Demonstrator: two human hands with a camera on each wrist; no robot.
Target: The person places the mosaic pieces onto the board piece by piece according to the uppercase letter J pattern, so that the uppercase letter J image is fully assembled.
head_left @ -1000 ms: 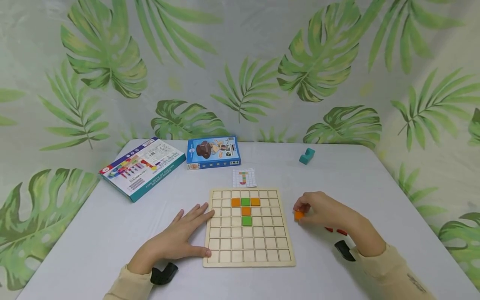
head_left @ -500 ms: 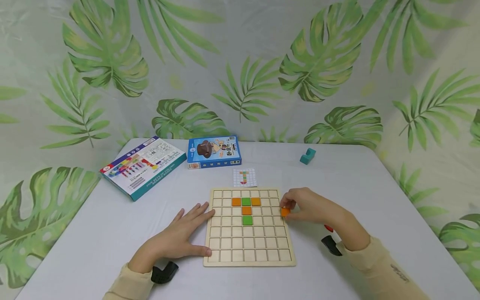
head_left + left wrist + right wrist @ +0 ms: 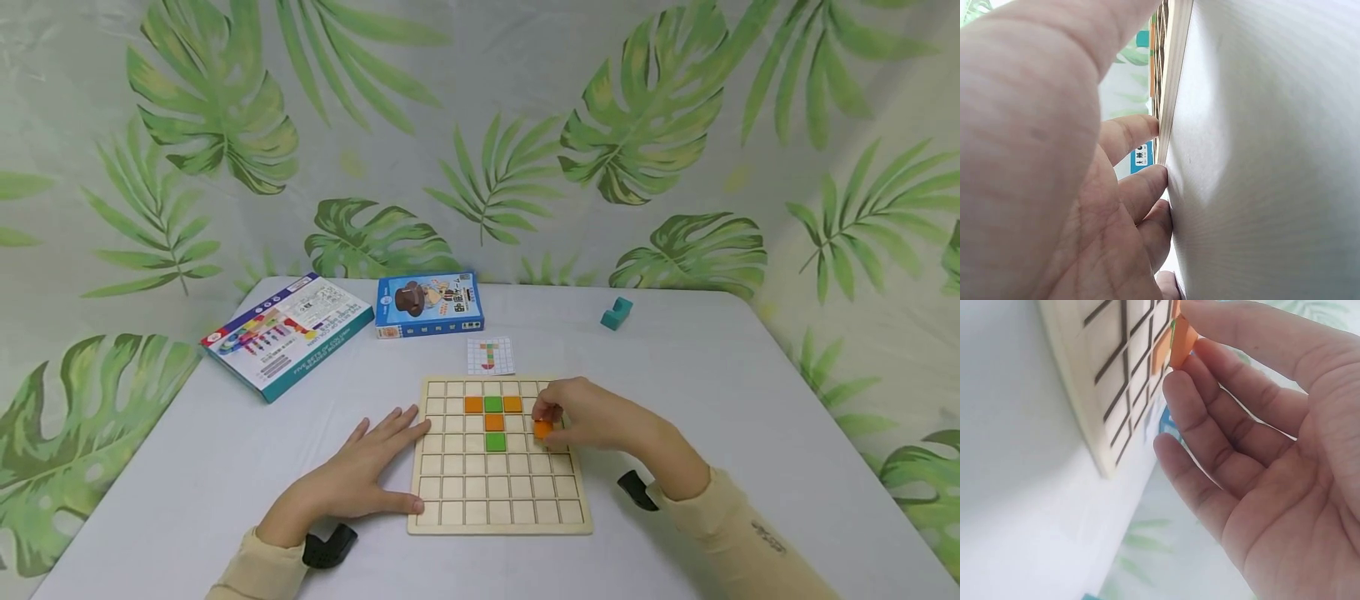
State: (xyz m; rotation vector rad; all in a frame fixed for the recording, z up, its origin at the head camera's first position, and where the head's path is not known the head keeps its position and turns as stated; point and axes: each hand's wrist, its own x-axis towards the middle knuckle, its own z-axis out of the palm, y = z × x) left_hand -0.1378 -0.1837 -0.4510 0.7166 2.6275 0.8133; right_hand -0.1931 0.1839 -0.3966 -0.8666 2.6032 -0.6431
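Observation:
A wooden grid board (image 3: 498, 487) lies on the table, with orange and green square tiles set in a T-like pattern. Three tiles run along its second row, and below the green middle one (image 3: 492, 404) come an orange tile (image 3: 494, 422) and a green tile (image 3: 496, 442). My right hand (image 3: 592, 417) pinches another orange tile (image 3: 1184, 344) between thumb and fingers, over the right part of the board. My left hand (image 3: 352, 479) lies spread at the board's left edge, its fingertips and thumb touching the rim (image 3: 1169, 81).
Behind the board lies a pattern card (image 3: 491, 356) printed with a coloured shape. Two boxes stand at the back left, a blue one (image 3: 429, 305) and a white and teal one (image 3: 288, 333). A teal notched block (image 3: 617, 313) sits at the back right.
My right hand has carried the orange tile leftward from the table beside the board to above the board's right columns. The left hand has stayed in place.

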